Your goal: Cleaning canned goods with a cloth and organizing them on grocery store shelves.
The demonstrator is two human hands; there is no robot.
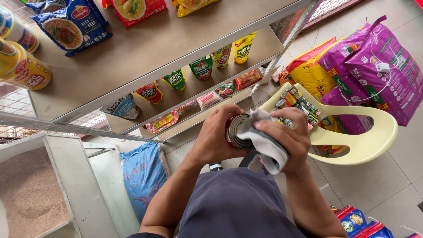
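Shop aisle seen from above. Metal shelf (pixel 145 48) runs across the top left, with noodle packs and yellow cans on its top level and sauce pouches (pixel 202 67) on the lower levels. Purple sacks (pixel 374 66) are piled at right, next to a yellow sack. A cream plastic chair (pixel 365 141) stands in front of them, and its seat holds a batch of small cans (pixel 299 103). A blue sack (pixel 143 174) sits on the floor below the shelf, with a grain bin at lower left.

Step in hand, as I judge it: wiping a can clean. Left hand (pixel 216 141) is wrapped around the can (pixel 235 131), gripping its side, end facing the camera. Right hand (pixel 288 139) is closed on a grey-white cloth (pixel 264 141), which it presses over the can's rim and right side. The can is held between both hands at chest height, above the chair's near edge and well apart from the shelf.

Next move likely calls for turning the can in the left hand's grip so the cloth reaches unwiped faces, keeping the grip firm.
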